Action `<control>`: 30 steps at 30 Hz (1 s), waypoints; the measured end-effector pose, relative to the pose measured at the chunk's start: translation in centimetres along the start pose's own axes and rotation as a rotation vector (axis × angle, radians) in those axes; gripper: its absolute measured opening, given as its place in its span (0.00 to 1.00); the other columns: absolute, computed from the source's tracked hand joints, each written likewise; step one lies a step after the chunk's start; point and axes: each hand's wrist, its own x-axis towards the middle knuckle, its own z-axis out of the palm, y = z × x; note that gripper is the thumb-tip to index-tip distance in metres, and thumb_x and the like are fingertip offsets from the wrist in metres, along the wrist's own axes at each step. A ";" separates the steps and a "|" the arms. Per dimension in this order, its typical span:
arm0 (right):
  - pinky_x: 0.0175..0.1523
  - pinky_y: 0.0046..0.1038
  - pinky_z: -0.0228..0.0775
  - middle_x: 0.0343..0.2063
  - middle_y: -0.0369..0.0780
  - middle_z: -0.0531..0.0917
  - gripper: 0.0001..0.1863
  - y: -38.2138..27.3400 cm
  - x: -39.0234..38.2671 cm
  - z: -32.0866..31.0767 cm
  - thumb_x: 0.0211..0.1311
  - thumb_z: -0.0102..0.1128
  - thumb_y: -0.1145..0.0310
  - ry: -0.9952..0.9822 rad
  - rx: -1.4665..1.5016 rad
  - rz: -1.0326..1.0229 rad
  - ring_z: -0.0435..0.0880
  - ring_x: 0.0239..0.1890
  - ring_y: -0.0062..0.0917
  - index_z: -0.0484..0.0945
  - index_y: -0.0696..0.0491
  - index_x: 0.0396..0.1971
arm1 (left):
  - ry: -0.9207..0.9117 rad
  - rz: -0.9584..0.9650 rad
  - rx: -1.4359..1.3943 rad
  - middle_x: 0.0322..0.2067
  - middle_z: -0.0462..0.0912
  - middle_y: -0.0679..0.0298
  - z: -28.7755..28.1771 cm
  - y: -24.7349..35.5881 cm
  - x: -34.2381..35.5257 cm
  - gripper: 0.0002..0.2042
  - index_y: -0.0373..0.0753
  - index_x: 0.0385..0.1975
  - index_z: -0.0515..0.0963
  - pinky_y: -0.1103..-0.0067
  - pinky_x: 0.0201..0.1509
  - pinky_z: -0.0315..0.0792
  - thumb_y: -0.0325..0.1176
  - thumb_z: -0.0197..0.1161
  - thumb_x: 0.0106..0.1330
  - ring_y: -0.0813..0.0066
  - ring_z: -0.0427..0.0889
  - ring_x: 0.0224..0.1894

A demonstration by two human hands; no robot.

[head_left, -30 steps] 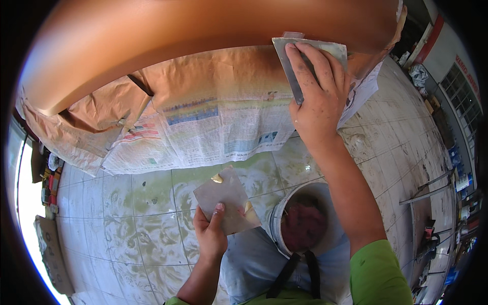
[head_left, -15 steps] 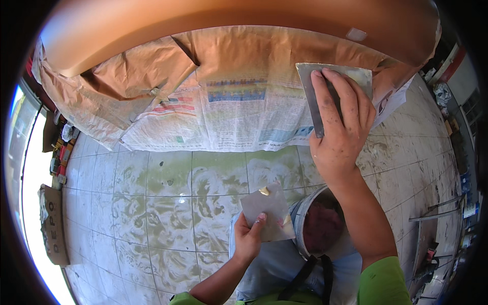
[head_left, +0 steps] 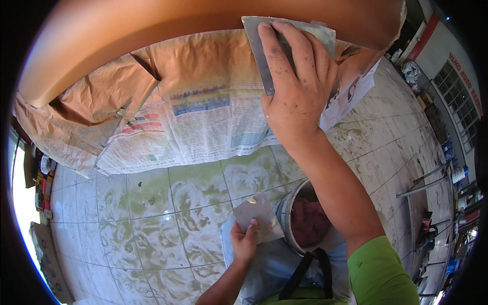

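My right hand [head_left: 300, 99] grips a wide, flat grey putty spreader [head_left: 260, 60], fingers laid along its face and thumb mostly hidden. The spreader's upper edge overlaps the lower part of a curved orange body panel [head_left: 152, 23]; I cannot tell whether it touches. A small pale patch [head_left: 319, 23] on the panel peeks out just past that edge. Lower down, my left hand [head_left: 244, 243] pinches a smaller thin grey plate [head_left: 262, 223] under the thumb. A dab of cream-coloured putty [head_left: 252, 200] sits near the plate's top corner.
Paint-dusted newspaper [head_left: 203, 127] hangs below the panel. Between my legs stands a bucket [head_left: 286, 226] with dark red cloth [head_left: 309, 223] inside. Wet, smeared floor tiles [head_left: 147, 244] spread beneath. A cardboard box [head_left: 48, 259] is at left, and a metal stand [head_left: 422, 190] at right.
My right hand has carried the spreader up from in front of the newspaper to the panel's lower edge. The whole view has turned rightward. My left hand still holds the plate.
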 end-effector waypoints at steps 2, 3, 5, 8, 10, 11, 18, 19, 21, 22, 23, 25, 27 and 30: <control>0.65 0.40 0.60 0.60 0.32 0.77 0.46 0.0 -0.3 -0.1 0.32 0.69 0.86 -0.012 -0.001 0.011 0.73 0.62 0.34 0.79 0.45 0.63 | -0.011 0.022 0.026 0.39 0.85 0.65 -0.1 0.1 0.0 0.13 0.31 0.51 0.76 0.79 0.49 0.75 0.32 0.64 0.74 0.79 0.81 0.41; 0.64 0.40 0.60 0.60 0.32 0.77 0.46 -0.1 -0.4 -0.2 0.32 0.69 0.86 -0.027 -0.005 0.005 0.73 0.62 0.34 0.79 0.45 0.63 | -0.017 0.031 0.038 0.39 0.85 0.65 0.0 0.1 0.0 0.12 0.31 0.51 0.76 0.79 0.49 0.75 0.32 0.64 0.74 0.79 0.81 0.41; 0.64 0.40 0.60 0.60 0.32 0.77 0.46 -0.2 -0.5 -0.6 0.32 0.69 0.85 -0.052 -0.009 -0.003 0.73 0.62 0.33 0.80 0.45 0.62 | -0.013 -0.002 -0.012 0.39 0.85 0.65 -0.1 0.1 -0.2 0.12 0.31 0.51 0.76 0.79 0.49 0.74 0.32 0.64 0.74 0.79 0.81 0.42; 0.63 0.40 0.61 0.60 0.31 0.78 0.45 -0.8 -0.2 -1.3 0.32 0.71 0.84 -0.084 0.006 -0.005 0.74 0.61 0.33 0.81 0.46 0.61 | -0.001 0.014 -0.028 0.39 0.85 0.65 -0.2 -0.1 0.1 0.12 0.31 0.51 0.76 0.80 0.49 0.74 0.31 0.64 0.74 0.80 0.81 0.42; 0.62 0.39 0.61 0.59 0.31 0.78 0.43 0.0 0.8 -1.2 0.31 0.71 0.83 -0.021 0.000 -0.041 0.74 0.61 0.32 0.82 0.46 0.59 | -0.003 0.032 -0.006 0.40 0.85 0.65 0.1 -0.1 0.0 0.12 0.31 0.51 0.76 0.80 0.49 0.74 0.31 0.64 0.74 0.80 0.81 0.41; 0.61 0.40 0.61 0.58 0.31 0.78 0.39 0.2 1.0 -1.0 0.35 0.70 0.82 0.003 -0.007 -0.054 0.75 0.60 0.32 0.82 0.47 0.57 | -0.004 0.036 0.008 0.40 0.85 0.65 0.2 -0.1 -0.1 0.12 0.31 0.51 0.76 0.80 0.49 0.74 0.31 0.64 0.74 0.80 0.81 0.41; 0.61 0.40 0.60 0.57 0.31 0.79 0.39 -0.1 -1.4 -2.0 0.34 0.73 0.81 -0.228 0.004 0.035 0.77 0.58 0.31 0.83 0.46 0.57 | -0.001 -0.007 -0.067 0.42 0.86 0.62 0.4 -0.2 0.5 0.13 0.31 0.53 0.75 0.79 0.49 0.76 0.30 0.63 0.74 0.78 0.83 0.44; 0.61 0.40 0.60 0.57 0.31 0.79 0.38 0.2 -1.6 -2.5 0.36 0.73 0.80 -0.198 -0.008 0.031 0.77 0.58 0.30 0.83 0.46 0.57 | 0.010 -0.004 -0.053 0.43 0.86 0.61 0.4 -0.1 0.7 0.13 0.31 0.53 0.75 0.79 0.49 0.76 0.30 0.63 0.75 0.77 0.83 0.44; 0.62 0.40 0.60 0.57 0.31 0.79 0.37 0.7 -1.3 -3.7 0.38 0.72 0.79 -0.137 -0.033 0.026 0.77 0.58 0.30 0.83 0.46 0.57 | 0.032 0.002 -0.021 0.44 0.86 0.61 0.6 -0.1 0.7 0.13 0.31 0.53 0.75 0.78 0.49 0.77 0.30 0.63 0.75 0.77 0.83 0.44; 0.62 0.41 0.59 0.57 0.33 0.79 0.35 1.2 -0.5 -3.6 0.40 0.70 0.78 -0.099 -0.044 0.008 0.77 0.58 0.31 0.83 0.47 0.57 | 0.019 0.004 -0.013 0.44 0.86 0.61 0.7 -0.1 0.7 0.13 0.31 0.53 0.75 0.78 0.49 0.77 0.30 0.63 0.75 0.77 0.83 0.44; 0.62 0.41 0.59 0.57 0.34 0.79 0.35 1.2 0.2 -3.7 0.40 0.70 0.78 -0.102 -0.027 0.024 0.77 0.58 0.32 0.82 0.47 0.57 | 0.007 0.007 -0.003 0.44 0.86 0.61 0.8 -0.1 0.8 0.13 0.31 0.53 0.75 0.78 0.50 0.77 0.30 0.62 0.75 0.76 0.83 0.44; 0.61 0.42 0.59 0.58 0.36 0.78 0.35 1.3 2.2 -3.8 0.40 0.70 0.79 -0.100 0.000 0.060 0.77 0.58 0.33 0.82 0.46 0.56 | -0.017 0.020 0.039 0.45 0.85 0.60 1.4 -0.2 0.9 0.13 0.31 0.54 0.74 0.77 0.50 0.77 0.29 0.62 0.75 0.74 0.84 0.44; 0.59 0.48 0.63 0.55 0.41 0.77 0.20 1.6 1.9 -2.7 0.57 0.59 0.68 -0.063 0.012 0.012 0.78 0.56 0.36 0.80 0.50 0.52 | -0.037 0.043 0.101 0.46 0.85 0.60 1.8 -0.2 0.7 0.14 0.32 0.56 0.74 0.75 0.51 0.78 0.27 0.60 0.75 0.72 0.84 0.44; 0.61 0.50 0.62 0.56 0.44 0.77 0.20 0.4 0.6 -4.0 0.58 0.60 0.66 -0.248 0.052 0.081 0.76 0.58 0.37 0.80 0.53 0.52 | -0.012 0.045 -0.049 0.46 0.84 0.59 3.2 1.6 0.0 0.14 0.34 0.57 0.72 0.71 0.50 0.80 0.25 0.59 0.74 0.69 0.84 0.44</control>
